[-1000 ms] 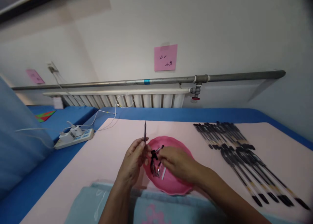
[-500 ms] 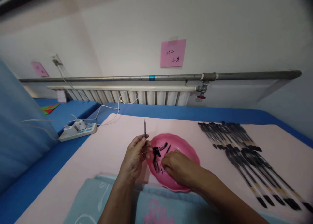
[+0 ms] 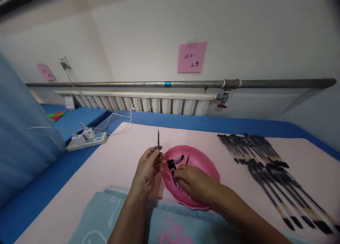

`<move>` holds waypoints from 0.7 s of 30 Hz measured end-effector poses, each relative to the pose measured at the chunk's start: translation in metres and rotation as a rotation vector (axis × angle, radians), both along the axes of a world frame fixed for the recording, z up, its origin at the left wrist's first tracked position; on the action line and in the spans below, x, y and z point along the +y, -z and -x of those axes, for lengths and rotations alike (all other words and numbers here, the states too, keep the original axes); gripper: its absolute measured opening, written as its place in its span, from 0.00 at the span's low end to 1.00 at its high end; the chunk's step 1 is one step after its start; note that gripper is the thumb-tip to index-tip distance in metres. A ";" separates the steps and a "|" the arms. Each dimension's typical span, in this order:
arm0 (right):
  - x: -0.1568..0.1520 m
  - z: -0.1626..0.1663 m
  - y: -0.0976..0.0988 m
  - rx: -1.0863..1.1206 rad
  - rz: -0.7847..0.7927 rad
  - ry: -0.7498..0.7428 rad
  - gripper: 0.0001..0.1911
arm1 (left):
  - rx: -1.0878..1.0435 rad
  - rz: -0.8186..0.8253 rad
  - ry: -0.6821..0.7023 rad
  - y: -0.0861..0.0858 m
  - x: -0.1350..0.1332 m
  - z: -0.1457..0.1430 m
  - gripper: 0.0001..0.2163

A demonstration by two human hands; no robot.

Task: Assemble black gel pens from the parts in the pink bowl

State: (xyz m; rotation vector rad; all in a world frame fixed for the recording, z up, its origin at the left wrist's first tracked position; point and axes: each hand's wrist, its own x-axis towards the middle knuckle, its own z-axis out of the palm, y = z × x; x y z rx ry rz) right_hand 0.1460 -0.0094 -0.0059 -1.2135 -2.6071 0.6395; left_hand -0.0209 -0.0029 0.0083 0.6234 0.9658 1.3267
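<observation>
My left hand [image 3: 147,167] is closed around a slim dark pen [image 3: 158,139], which stands upright with its pointed tip up, just left of the pink bowl [image 3: 207,167]. My right hand [image 3: 195,180] reaches into that bowl with its fingers pinched together; what they hold is hidden. Just above its knuckles a thin dark pointed piece [image 3: 187,160] shows, and I cannot tell if it lies in the bowl or is held. Black pen caps [image 3: 172,164] and a clear-and-black pen part [image 3: 179,159] lie in the bowl at its left.
On the right, many black-capped pens lie in a rear group [image 3: 249,148] and a front group [image 3: 289,194] on the pink sheet [image 3: 119,159]. A folded light-blue towel [image 3: 127,215] is at the near edge. A power strip [image 3: 87,142] with cables sits left; a radiator [image 3: 159,105] lines the wall.
My right hand's fingers have shifted slightly left over the small parts in the bowl, covering more of them. The left hand still holds the pen upright. The whole view has shifted a little.
</observation>
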 end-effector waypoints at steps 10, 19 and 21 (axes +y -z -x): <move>0.015 0.002 0.008 0.005 -0.079 0.149 0.10 | 0.016 0.026 -0.004 -0.001 -0.002 -0.006 0.15; 0.016 -0.002 0.009 -0.004 -0.112 0.159 0.10 | 0.022 0.026 0.004 0.000 -0.001 -0.005 0.13; 0.018 0.001 0.010 0.012 -0.120 0.104 0.10 | 0.025 0.028 0.001 -0.001 -0.001 -0.005 0.13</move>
